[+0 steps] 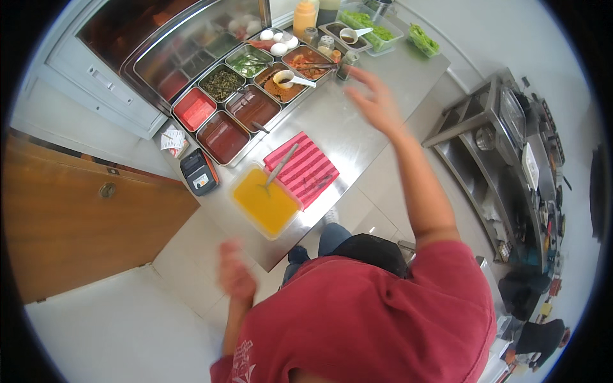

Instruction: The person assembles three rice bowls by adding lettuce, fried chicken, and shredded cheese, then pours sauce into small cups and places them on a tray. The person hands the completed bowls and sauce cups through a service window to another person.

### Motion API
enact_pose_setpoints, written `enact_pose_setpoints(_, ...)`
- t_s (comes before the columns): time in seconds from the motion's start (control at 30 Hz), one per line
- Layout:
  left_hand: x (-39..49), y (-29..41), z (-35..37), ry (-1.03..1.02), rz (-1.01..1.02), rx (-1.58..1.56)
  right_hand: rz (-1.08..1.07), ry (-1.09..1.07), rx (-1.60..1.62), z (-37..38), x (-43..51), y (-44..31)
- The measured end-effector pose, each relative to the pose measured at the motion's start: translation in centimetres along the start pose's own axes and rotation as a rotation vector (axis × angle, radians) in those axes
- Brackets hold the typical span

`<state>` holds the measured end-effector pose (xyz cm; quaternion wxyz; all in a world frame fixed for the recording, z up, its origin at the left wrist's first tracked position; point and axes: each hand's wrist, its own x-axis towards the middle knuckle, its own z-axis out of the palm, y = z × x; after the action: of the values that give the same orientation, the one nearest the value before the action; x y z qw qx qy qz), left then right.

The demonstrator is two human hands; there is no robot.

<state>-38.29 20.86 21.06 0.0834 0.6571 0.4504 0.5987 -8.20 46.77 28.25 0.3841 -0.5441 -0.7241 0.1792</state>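
Note:
My right hand [376, 101] reaches over the steel counter [330, 117], thumb and fingers apart with nothing between them. Nearest to it stands a glass spice shaker [350, 62] at the end of the row of steel food pans. My left hand [235, 273] is blurred, in the air beside the counter's front corner; its finger shape cannot be made out. Before me sits a plastic tub of yellow liquid [261, 206], a metal utensil [281, 165] leaning in it. The tub's edge meets a pink striped cloth [301, 167].
Steel pans hold dark red sauce [223, 139], chopped greens [246, 62] and eggs [279, 49]. A white-handled cup [289, 80] rests on a brown-filled pan. A card terminal or small printer [198, 173] stands left, lettuce [366, 24] far back. Steel shelving [471, 167] is on the right.

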Motion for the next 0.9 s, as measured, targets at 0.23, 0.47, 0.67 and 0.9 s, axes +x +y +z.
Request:
enact_pose_setpoints(0.23, 1.1, -1.9, 24.5, -0.705, -0.423, 0.525, 0.392, 0.127, 0.08, -9.3, -9.2, 13.3)
enact_pose_setpoints(0.47, -1.8, -7.1, 27.2, -0.511, -0.509, 0.659, 0.125, -0.394, 0.083, -4.9, -9.3, 15.7)
enact_pose_setpoints(0.67, 0.0, -4.9, 27.4, -0.186, -0.925, 0.335, -0.224, -0.679, 0.568, 8.9, -6.9, 9.6)
enact_pose_setpoints(0.9, -1.6, -2.3, 25.4, -0.057, -0.826, 0.194, -0.633, -0.943, -0.061, 14.7, -7.0, 7.6)
